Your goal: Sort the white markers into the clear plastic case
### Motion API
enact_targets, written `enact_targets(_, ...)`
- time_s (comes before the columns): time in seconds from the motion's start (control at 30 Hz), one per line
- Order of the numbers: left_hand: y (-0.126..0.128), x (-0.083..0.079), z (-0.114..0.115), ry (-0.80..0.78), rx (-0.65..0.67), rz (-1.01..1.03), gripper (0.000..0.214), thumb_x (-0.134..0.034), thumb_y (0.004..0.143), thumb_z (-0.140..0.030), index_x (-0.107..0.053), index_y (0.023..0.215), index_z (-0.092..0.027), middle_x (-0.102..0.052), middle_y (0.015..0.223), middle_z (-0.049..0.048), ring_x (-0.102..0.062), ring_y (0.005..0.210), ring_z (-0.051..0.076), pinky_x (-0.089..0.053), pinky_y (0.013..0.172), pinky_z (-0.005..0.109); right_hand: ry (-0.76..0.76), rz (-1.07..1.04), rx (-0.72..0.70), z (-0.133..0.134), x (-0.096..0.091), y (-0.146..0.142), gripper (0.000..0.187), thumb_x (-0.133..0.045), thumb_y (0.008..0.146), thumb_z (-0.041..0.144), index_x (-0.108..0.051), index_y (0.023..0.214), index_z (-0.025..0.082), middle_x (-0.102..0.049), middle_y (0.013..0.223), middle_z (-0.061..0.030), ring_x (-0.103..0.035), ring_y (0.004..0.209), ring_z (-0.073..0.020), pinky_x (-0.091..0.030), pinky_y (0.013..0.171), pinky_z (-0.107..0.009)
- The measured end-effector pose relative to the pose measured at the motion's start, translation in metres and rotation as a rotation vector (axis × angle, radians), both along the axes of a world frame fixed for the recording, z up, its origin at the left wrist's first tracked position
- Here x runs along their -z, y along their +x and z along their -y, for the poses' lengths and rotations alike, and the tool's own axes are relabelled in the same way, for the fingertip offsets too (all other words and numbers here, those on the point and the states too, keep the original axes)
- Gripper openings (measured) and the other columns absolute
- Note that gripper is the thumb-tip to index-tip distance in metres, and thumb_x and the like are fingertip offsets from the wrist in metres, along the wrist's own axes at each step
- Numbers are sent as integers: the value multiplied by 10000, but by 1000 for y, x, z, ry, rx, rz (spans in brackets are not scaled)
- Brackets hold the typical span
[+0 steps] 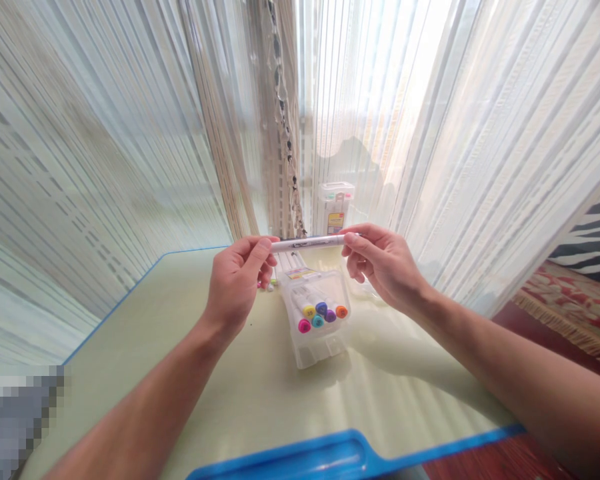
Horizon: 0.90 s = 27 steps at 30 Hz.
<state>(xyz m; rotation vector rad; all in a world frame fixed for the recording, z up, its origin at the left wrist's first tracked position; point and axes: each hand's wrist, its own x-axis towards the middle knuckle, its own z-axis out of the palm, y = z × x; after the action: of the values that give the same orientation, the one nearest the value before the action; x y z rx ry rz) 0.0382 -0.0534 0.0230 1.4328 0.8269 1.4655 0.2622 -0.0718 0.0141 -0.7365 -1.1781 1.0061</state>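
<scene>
A white marker pen (307,243) is held level above the table, one end in each hand. My left hand (240,280) pinches its left end with thumb and fingers closed. My right hand (383,263) grips the right end the same way. Right below the marker lies a clear plastic case (314,347) on its side, with several markers inside whose coloured caps (320,313) face me: yellow, purple, orange, pink, teal.
The pale green table (240,400) has a blue edge (330,457). A second clear marker box (335,207) stands upright at the back by the sheer curtains (455,147). A few loose markers (267,285) lie behind my left hand. A patterned rug (570,307) is at right.
</scene>
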Motion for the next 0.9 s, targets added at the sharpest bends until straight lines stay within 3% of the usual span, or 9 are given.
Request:
enact_targets(0.37,2,-4,7,-17,47,12,221,-714,852,-337,-721,924,-128,-620,691,11,-494,508,83,-382,459,216,-89,-11,21,-2,0,-1,251,-820,780,357,-711,866,147,-646,653,18,-543,404,-73,-378,365,-194)
enact_targets(0.9,2,-2,3,-64,15,5,246,-705,847,-356,-721,933,-126,-607,659,3,-483,492,81,-375,447,207,2,13,18,1,-1,-1,270,-822,812,397,-707,832,153,-686,637,-6,-530,391,-72,-376,358,-198)
